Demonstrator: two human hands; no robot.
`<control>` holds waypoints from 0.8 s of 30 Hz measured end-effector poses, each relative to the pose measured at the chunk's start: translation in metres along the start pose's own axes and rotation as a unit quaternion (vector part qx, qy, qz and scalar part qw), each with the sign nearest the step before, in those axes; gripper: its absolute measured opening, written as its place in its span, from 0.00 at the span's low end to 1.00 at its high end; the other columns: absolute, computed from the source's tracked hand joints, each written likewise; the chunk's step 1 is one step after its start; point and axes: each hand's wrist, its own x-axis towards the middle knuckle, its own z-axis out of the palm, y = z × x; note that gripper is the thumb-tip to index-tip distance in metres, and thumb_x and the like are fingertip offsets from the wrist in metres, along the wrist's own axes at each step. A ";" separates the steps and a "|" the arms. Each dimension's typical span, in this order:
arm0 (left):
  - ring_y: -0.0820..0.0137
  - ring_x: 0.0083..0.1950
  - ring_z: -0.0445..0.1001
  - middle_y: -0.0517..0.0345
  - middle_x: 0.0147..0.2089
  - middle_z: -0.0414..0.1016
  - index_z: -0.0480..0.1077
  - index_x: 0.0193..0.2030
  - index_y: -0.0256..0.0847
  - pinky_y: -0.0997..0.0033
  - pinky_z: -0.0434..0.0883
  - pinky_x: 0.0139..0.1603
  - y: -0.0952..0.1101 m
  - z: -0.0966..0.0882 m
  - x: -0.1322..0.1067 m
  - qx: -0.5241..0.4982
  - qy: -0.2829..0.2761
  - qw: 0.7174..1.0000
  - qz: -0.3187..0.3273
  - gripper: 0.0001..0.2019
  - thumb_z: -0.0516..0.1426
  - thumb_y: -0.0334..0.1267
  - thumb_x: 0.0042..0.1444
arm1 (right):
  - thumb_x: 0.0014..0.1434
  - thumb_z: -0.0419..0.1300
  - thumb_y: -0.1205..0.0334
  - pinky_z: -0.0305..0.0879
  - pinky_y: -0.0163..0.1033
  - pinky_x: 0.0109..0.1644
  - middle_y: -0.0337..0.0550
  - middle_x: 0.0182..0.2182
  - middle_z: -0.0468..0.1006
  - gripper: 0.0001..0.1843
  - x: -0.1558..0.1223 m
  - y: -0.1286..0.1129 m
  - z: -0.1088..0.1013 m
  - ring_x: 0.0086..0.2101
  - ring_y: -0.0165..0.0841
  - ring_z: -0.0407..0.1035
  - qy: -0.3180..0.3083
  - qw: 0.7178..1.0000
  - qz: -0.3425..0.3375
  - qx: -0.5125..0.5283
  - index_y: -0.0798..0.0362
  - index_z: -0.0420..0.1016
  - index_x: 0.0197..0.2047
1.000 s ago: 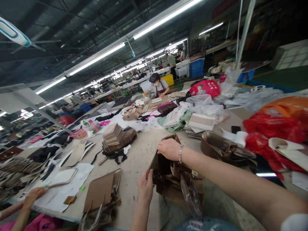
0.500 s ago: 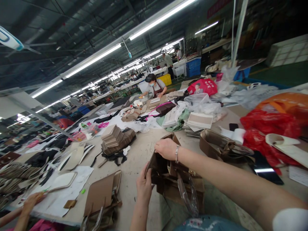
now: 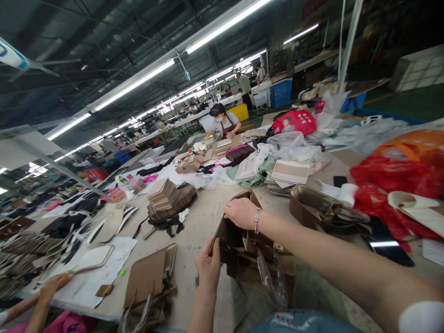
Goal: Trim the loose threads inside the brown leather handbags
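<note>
A brown handbag (image 3: 243, 252) lies open on the worktable (image 3: 201, 217) right in front of me. My left hand (image 3: 208, 268) grips the bag's near edge, fingers curled round it. My right hand (image 3: 242, 212), with a metal bracelet at the wrist, rests over the bag's far rim with the fingers bent down into the opening; what they touch inside is hidden. A clear plastic strip (image 3: 268, 280) hangs off the bag's near side.
Another brown bag (image 3: 319, 212) lies to the right, a flat brown bag piece (image 3: 145, 277) to the left. A stack of tan cut pieces (image 3: 168, 199), red plastic bags (image 3: 391, 180) and a phone (image 3: 385, 240) crowd the table. A co-worker's hand (image 3: 48, 289) is at lower left.
My left hand has shifted slightly along the bag's near edge; my right hand stays on the far rim. The view has swayed a little.
</note>
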 end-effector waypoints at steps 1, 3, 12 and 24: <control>0.66 0.40 0.76 0.53 0.39 0.78 0.74 0.42 0.39 0.71 0.72 0.44 0.000 0.001 0.000 0.005 0.010 1.000 0.004 0.15 0.55 0.43 0.52 | 0.60 0.51 0.59 0.59 0.36 0.33 0.49 0.33 0.74 0.11 0.000 0.000 0.000 0.35 0.35 0.67 -0.001 1.000 0.000 0.002 0.56 0.71 0.35; 0.66 0.39 0.76 0.53 0.38 0.78 0.74 0.41 0.38 0.71 0.72 0.43 0.001 0.002 0.000 0.013 0.017 1.000 0.003 0.15 0.55 0.44 0.52 | 0.60 0.51 0.59 0.58 0.36 0.33 0.49 0.33 0.74 0.12 0.000 -0.001 -0.001 0.35 0.36 0.67 -0.001 1.000 -0.001 0.004 0.57 0.71 0.34; 0.74 0.26 0.70 0.59 0.26 0.74 0.73 0.35 0.39 0.78 0.66 0.30 0.016 -0.006 0.005 0.086 -0.008 0.996 -0.015 0.15 0.50 0.45 0.55 | 0.62 0.49 0.55 0.57 0.35 0.32 0.47 0.34 0.75 0.15 0.000 0.003 -0.002 0.34 0.34 0.68 0.003 1.000 -0.010 0.009 0.55 0.72 0.35; 0.74 0.25 0.67 0.62 0.23 0.70 0.72 0.33 0.40 0.79 0.64 0.28 0.014 -0.009 0.007 0.087 -0.022 0.996 -0.019 0.14 0.49 0.45 0.55 | 0.58 0.52 0.52 0.58 0.36 0.33 0.44 0.31 0.77 0.16 -0.002 0.028 -0.014 0.35 0.35 0.68 -0.034 0.998 -0.042 -0.012 0.52 0.76 0.31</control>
